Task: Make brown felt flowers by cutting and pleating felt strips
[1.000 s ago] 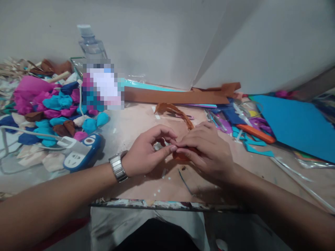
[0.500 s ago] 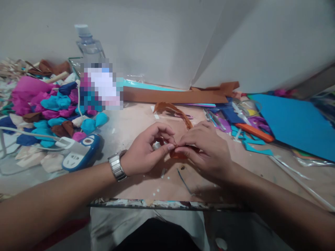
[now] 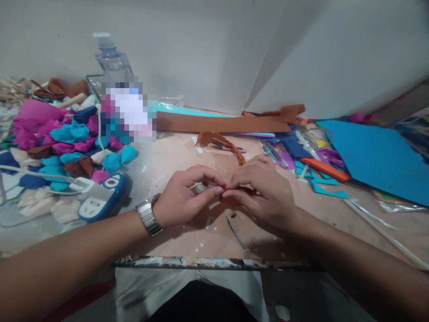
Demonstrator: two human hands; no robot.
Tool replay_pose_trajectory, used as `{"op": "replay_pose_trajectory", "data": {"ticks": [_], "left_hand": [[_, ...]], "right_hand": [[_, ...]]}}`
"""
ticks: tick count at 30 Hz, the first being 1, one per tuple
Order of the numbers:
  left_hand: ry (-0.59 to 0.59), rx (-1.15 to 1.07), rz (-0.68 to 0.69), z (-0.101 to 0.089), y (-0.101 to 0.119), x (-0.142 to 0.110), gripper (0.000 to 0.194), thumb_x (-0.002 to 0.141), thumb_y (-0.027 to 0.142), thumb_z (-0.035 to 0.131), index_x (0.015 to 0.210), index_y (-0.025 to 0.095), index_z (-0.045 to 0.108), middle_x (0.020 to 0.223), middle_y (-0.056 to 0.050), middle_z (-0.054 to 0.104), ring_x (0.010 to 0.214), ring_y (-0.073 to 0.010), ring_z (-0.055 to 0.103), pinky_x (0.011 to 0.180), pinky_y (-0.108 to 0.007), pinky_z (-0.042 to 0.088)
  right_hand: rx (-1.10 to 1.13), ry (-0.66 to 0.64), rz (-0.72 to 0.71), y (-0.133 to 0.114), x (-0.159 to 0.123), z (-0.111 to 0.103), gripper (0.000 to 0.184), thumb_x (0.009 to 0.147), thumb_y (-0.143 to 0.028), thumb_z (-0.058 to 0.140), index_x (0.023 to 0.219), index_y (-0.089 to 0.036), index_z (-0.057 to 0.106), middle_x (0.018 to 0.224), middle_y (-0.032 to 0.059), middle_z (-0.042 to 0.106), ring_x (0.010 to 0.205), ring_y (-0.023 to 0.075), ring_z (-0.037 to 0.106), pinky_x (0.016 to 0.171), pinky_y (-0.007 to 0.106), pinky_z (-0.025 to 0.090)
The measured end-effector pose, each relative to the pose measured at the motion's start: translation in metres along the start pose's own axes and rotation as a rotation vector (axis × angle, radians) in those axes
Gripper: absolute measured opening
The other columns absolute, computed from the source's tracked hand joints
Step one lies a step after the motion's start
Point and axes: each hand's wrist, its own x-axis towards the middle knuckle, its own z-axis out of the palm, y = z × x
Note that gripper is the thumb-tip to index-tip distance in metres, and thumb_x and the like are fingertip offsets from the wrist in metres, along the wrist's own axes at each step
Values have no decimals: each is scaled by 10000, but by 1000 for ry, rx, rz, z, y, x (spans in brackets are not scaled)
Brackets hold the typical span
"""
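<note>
Over the middle of the table, my right hand is closed around a brown crepe paper strip. One crinkled end of the strip curves out beyond the knuckles, and a darker folded part shows below the right thumb. My left hand, with a metal watch on its wrist, pinches thumb and index finger together at the paper's near edge. The fingertips of both hands almost meet there and hide most of what lies between them.
Pink, blue and brown paper bundles pile up at left beside a blue-and-white power strip. A water bottle stands behind. A long brown strip lies along the wall. At right are an orange cutter and a blue sheet.
My left index finger has come down to meet the thumb at the paper, where it was raised before. The right hand stays almost in place, still holding the paper.
</note>
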Motion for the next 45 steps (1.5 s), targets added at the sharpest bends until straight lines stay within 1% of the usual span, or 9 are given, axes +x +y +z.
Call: {"op": "replay_pose_trajectory", "data": {"ticks": [8,15,18,22,26,29,34,37,45], "left_hand": [[-23,-32,-2,0,2,2,122,935,265,766,1014,173,774,996,-60,804,921,-151,756,848,-257,594],[-50,-27,5,0,3,-1,144,941,242,755,1071,182,761,1026,-42,816,926,-139,778,867,-231,624],[-62,-90,-2,2,3,-4,228,968,220,709,1194,189,695,1150,-62,795,1022,-164,785,925,-263,632],[-153,-160,-30,4,4,-6,389,1014,185,613,1389,206,513,1227,-103,772,1053,-203,794,900,-307,642],[-201,-259,-28,5,6,-5,391,1041,163,537,1420,207,452,1303,-144,734,1138,-217,769,935,-327,635],[-212,-285,-45,6,5,-4,431,1022,145,553,1431,211,435,1228,-134,755,1143,-218,757,940,-340,622],[-213,-131,-87,9,1,-5,603,922,217,743,1449,228,449,1047,-63,761,985,-204,751,872,-335,598],[-195,-44,-122,10,-2,-7,508,937,226,718,1400,239,510,945,-21,750,856,-169,737,780,-292,578],[-158,103,-94,7,-3,-5,327,899,186,716,1218,225,654,961,-18,776,805,-155,718,738,-274,556]], "right_hand": [[19,13,-27,0,1,-1,231,962,-421,778,887,-228,677,818,-14,754,809,186,671,903,414,394],[6,25,-60,2,-1,1,185,960,-354,790,907,-222,673,843,-5,761,816,184,692,910,427,409],[-17,34,-103,4,-3,1,142,935,-303,819,1008,-230,721,936,25,762,885,202,691,912,434,425],[-55,6,-151,4,-4,0,220,948,-268,801,1163,-262,756,989,38,735,897,196,663,896,429,434],[-51,-10,-172,2,-3,0,186,978,-215,754,1156,-267,767,992,36,713,911,185,661,898,421,442],[-31,-9,-166,2,-3,2,143,977,-189,744,1111,-237,754,986,42,720,920,191,670,901,424,456],[-13,22,-106,4,-4,4,47,992,-216,719,1038,-220,727,1004,60,736,966,218,676,919,428,480],[3,26,-86,5,-4,4,22,995,-229,718,1017,-226,719,1001,50,733,968,214,679,931,420,482],[10,50,-60,5,-5,5,70,990,-287,731,1017,-229,704,972,50,726,955,229,700,900,405,499]]}}
